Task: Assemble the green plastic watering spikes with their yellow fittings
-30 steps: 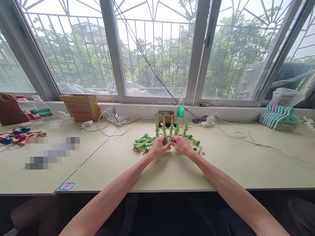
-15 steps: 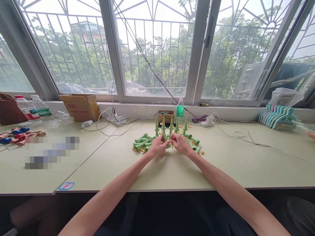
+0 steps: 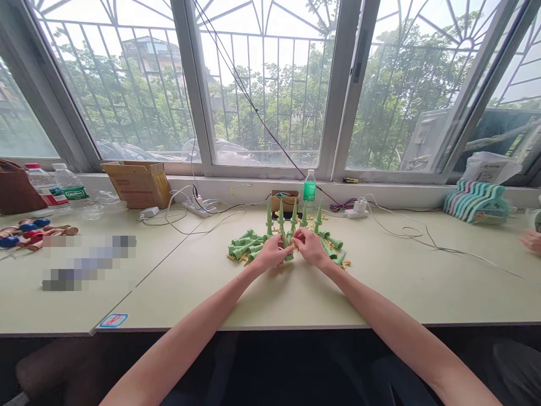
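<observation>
My left hand [image 3: 274, 252] is closed around a green cone-shaped plastic piece [image 3: 289, 257], which stands tilted over the table. Just right of it, my right hand [image 3: 309, 246] pinches a small yellow peg [image 3: 295, 247] close to the cone's side; the fingertips partly cover it. Behind my hands several green pointed pieces [image 3: 269, 220] stand upright in a row, with yellow bits at their sides. Loose green cones [image 3: 245, 243] and yellow pegs lie left of my left hand, and more green cones [image 3: 335, 242] lie to the right of my right hand.
A green-labelled bottle [image 3: 310, 187] and small brown box [image 3: 279, 198] stand behind the row. Cables and a power strip [image 3: 198, 207] run along the back. A cardboard box [image 3: 137, 185] is left; teal hangers [image 3: 475, 202] are right. Another person's hand [image 3: 530, 241] shows at the right edge.
My right fingers have drawn slightly away from my left ones, and the green cone in my left hand sits more upright. The other person's hand has come further into view.
</observation>
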`<action>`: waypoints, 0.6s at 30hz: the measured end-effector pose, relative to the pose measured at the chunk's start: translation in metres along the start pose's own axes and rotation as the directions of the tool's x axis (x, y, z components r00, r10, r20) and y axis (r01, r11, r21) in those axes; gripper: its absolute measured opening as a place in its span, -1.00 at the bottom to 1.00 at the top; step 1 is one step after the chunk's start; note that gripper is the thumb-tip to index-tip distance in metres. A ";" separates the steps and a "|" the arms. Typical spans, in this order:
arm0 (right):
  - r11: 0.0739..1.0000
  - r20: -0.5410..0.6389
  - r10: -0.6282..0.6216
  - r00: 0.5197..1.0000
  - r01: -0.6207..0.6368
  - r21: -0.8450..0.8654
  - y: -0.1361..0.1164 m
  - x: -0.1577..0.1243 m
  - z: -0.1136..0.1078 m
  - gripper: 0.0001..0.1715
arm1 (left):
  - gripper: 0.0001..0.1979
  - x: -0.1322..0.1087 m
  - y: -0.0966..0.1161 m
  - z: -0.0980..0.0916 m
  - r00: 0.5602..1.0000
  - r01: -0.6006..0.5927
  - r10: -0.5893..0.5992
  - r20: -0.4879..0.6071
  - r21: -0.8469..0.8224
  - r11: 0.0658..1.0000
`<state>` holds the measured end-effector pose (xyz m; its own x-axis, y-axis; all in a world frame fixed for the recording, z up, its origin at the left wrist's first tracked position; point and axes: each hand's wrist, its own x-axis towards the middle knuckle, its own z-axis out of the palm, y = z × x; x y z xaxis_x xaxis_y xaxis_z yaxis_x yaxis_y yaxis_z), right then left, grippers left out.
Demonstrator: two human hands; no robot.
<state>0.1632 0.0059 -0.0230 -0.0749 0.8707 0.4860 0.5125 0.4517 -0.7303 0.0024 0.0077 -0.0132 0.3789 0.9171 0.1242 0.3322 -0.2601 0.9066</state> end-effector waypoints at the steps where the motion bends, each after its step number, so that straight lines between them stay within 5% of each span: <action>1: 1.000 0.005 -0.001 1.000 0.001 0.020 0.000 0.000 0.001 -0.90 | -0.69 0.000 0.001 0.000 1.000 -0.003 0.003 0.003 -0.005 1.000; 18: 0.992 -0.095 -0.061 0.994 0.071 0.107 0.002 0.003 0.004 -0.86 | -0.64 0.000 0.000 0.000 0.994 -0.089 0.091 0.054 -0.043 0.995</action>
<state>0.1606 0.0100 -0.0254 -0.0244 0.8195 0.5726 0.4116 0.5302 -0.7412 0.0020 0.0083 -0.0134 0.4534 0.8721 0.1841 0.2603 -0.3272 0.9084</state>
